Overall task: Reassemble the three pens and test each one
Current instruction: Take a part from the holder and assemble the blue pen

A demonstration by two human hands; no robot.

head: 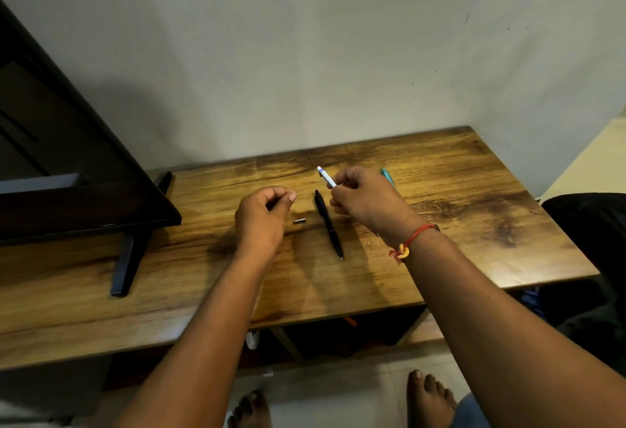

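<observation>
Black slim plastic pen (328, 224) lies flat on the wooden counter (440, 224) between both hands. Left hand (262, 221) curled, contents unclear — right hand (367, 202) grips a white-and-blue pen barrel (326, 177), tilted up.

No readable text, label, brand, number or sign anywhere in view. Only a blue band near the end of the white pen part (326, 177), too small and blurred to show any lettering. Black pen (328, 222) plain, without visible print.
</observation>
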